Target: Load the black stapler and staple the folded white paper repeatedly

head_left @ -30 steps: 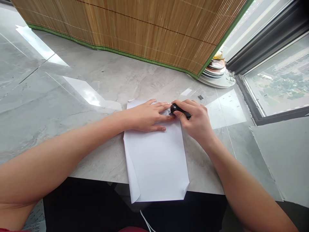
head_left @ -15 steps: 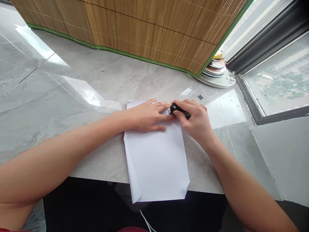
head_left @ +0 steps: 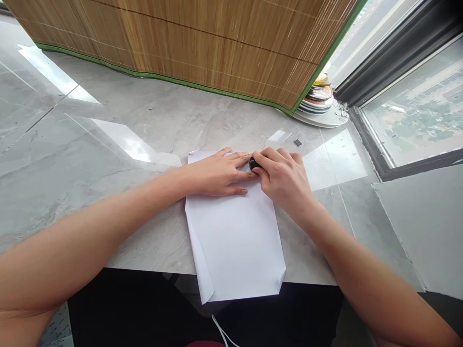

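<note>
The right hand (head_left: 284,176) is clamped round a black tool (head_left: 253,164) (only its rounded end shows), at one o'clock from the middle of the white paper (head_left: 238,236). The left hand (head_left: 226,174), fingers spread apart, lies flat on the paper toward twelve. At six, the paper overhangs the counter (head_left: 144,250). From the tool, a small dark piece (head_left: 297,142) lies at two o'clock.
</note>
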The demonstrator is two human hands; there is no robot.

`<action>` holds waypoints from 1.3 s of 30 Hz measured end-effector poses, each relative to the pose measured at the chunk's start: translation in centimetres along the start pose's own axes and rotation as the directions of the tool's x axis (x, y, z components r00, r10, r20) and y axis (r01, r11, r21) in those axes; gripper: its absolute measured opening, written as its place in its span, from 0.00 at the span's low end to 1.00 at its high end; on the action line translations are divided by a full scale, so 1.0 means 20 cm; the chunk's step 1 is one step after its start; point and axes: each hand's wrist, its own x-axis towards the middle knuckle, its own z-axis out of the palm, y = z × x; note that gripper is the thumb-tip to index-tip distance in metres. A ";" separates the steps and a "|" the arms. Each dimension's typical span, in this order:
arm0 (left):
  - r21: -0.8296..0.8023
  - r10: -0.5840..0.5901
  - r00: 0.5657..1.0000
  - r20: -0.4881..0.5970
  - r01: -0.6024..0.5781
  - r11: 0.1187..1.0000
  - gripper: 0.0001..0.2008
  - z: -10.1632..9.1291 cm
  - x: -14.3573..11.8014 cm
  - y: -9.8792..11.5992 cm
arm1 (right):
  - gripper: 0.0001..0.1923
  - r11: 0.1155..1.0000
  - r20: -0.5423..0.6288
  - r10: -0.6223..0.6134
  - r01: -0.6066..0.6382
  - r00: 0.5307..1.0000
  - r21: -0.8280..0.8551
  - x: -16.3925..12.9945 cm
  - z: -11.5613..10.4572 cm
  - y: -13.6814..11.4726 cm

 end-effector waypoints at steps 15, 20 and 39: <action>0.029 -0.065 0.991 0.116 0.062 0.998 0.29 0.00 -0.02 -0.05 | 0.12 0.960 -0.233 0.183 -0.122 0.955 0.250 0.05 -0.03 0.33; 0.070 -0.120 0.984 0.133 0.112 0.991 0.43 -0.01 -0.01 -0.08 | 0.15 0.953 -0.230 0.216 -0.155 0.949 0.259 0.06 -0.03 0.37; -0.202 -0.327 0.795 -0.511 0.259 0.945 0.24 -0.07 -0.06 -0.25 | 0.12 0.903 -0.171 0.195 -0.109 0.966 0.415 0.01 -0.06 0.05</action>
